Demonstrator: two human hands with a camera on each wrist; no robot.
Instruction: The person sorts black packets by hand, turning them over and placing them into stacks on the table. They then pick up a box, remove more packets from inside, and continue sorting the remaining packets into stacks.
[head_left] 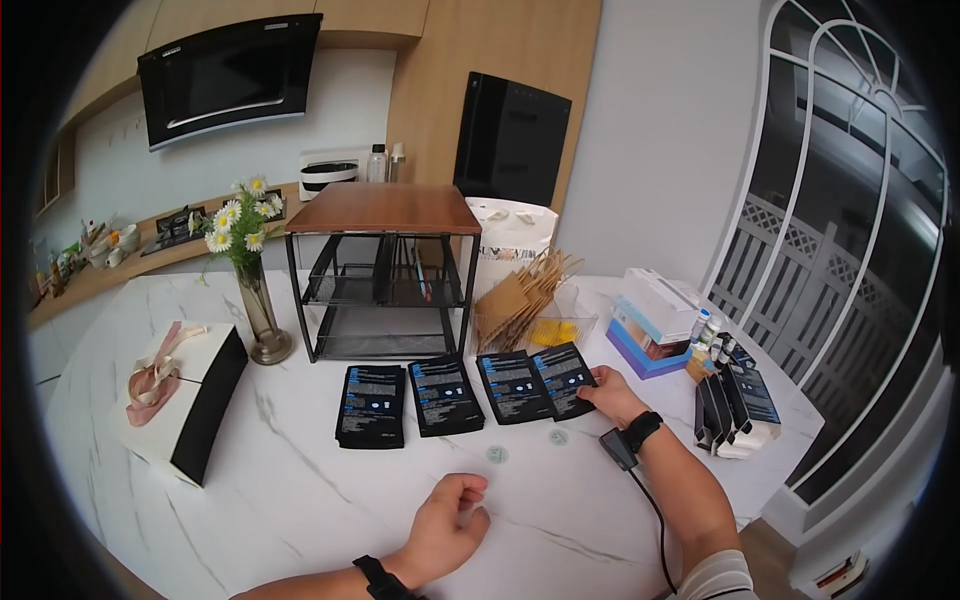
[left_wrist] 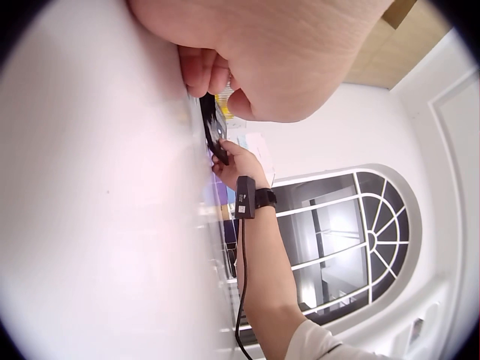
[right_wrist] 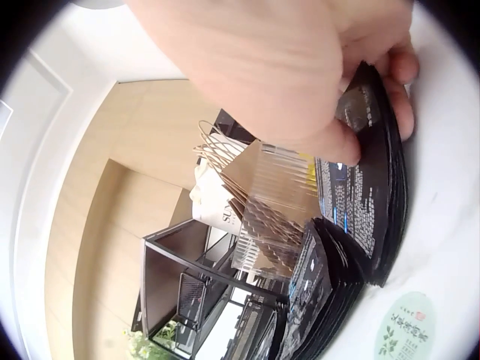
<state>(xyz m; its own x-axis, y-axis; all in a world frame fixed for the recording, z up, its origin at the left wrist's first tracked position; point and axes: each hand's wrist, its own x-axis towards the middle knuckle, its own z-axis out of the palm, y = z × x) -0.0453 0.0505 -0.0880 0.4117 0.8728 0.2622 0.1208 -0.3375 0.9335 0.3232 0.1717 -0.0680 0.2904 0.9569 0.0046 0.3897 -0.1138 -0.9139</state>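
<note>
Stacks of black printed sachets lie in a row across the marble table. The rightmost stack (head_left: pixel 563 378) overlaps the edge of its neighbour (head_left: pixel 511 387). My right hand (head_left: pixel 613 395) pinches the right edge of that rightmost stack; in the right wrist view the thumb lies on the printed face of the sachets (right_wrist: pixel 375 172) and the fingers curl round the edge. Further left are two more stacks, one tilted (head_left: pixel 446 396) and one at the far left end (head_left: pixel 371 406). My left hand (head_left: pixel 447 530) holds nothing, its fingers loosely curled, near the table's front.
Two round green stickers (head_left: pixel 497 455) lie before the stacks. Behind stand a wood-topped rack (head_left: pixel 385 210), a flower vase (head_left: pixel 262 310) and a clear bin (head_left: pixel 580 320) with brown paper bags. At right are boxes (head_left: pixel 650 320) and more black packs (head_left: pixel 740 400); at left, a ribboned box (head_left: pixel 180 400).
</note>
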